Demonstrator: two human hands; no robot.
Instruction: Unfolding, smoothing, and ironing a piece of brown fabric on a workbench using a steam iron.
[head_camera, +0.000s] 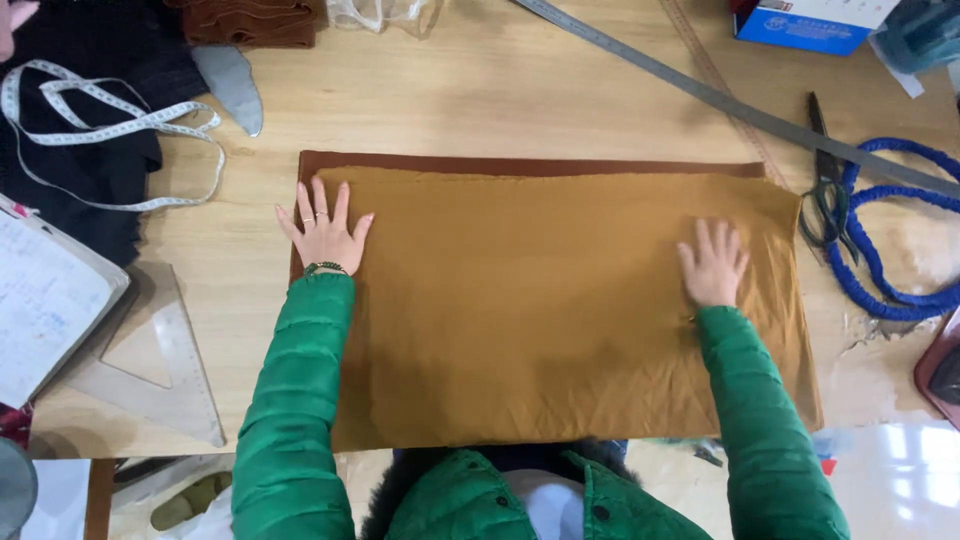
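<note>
Both hands are flat on the mustard-brown rectangular fabric sheet, which lies spread across the middle of the pale wooden table on top of a darker reddish-brown layer that peeks out along its far and left edges. The left hand rests at the fabric's left edge, fingers spread wide, holding nothing. The right hand presses palm-down near the fabric's right end, fingers also splayed, holding nothing.

To my eye this is smoothing work. It'd go best with even palm pressure, pushing wrinkles out toward the fabric's edges and keeping the two layers lined up rather than dragging the top one.

Right of the fabric sit dark-handled scissors and a coiled blue cord. A long steel ruler runs diagonally beyond the fabric's far right corner. Left of it there's a white tape measure and a clear plastic set square.

The fabric's near edge is hidden behind the green puffer jacket. How far the under layer extends can't be made out.
</note>
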